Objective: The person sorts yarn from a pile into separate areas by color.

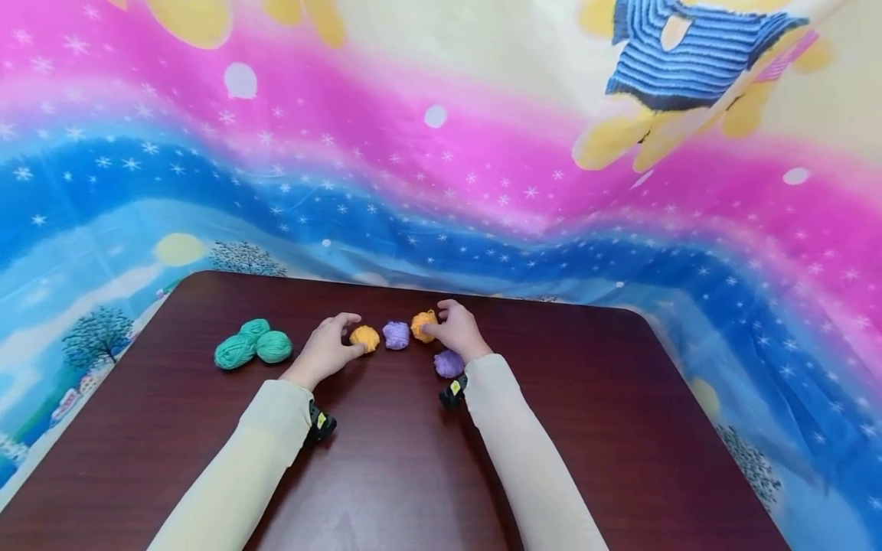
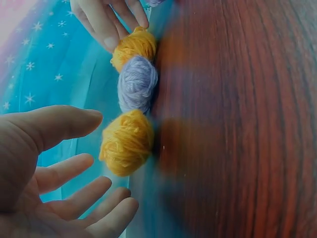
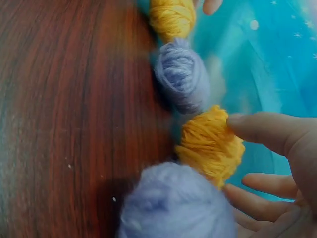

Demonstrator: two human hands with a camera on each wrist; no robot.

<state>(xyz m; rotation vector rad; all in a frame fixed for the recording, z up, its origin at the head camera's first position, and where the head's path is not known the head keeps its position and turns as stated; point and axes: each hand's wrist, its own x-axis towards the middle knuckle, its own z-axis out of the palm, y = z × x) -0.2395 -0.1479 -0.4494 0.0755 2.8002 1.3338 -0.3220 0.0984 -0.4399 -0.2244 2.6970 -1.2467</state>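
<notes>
My left hand (image 1: 325,353) is beside the left yellow yarn ball (image 1: 365,338), thumb and fingers spread apart around its near side. In the left wrist view a gap shows between the thumb (image 2: 74,124) and this ball (image 2: 128,144). My right hand (image 1: 458,330) is at the other yellow yarn ball (image 1: 423,326). Its thumb tip (image 3: 240,123) meets the edge of that ball (image 3: 210,146), with the other fingers loosely extended alongside. Between the yellow balls sits a purple yarn ball (image 1: 396,335). Another purple ball (image 1: 449,364) lies below my right hand, close to the wrist.
Several green yarn balls (image 1: 274,347) are clustered on the left of the dark wooden table (image 1: 386,467). A patterned cloth backdrop (image 1: 413,214) hangs behind the table's far edge and along its sides. Black wrist cameras (image 1: 321,422) are strapped over both pale sleeves (image 1: 230,467).
</notes>
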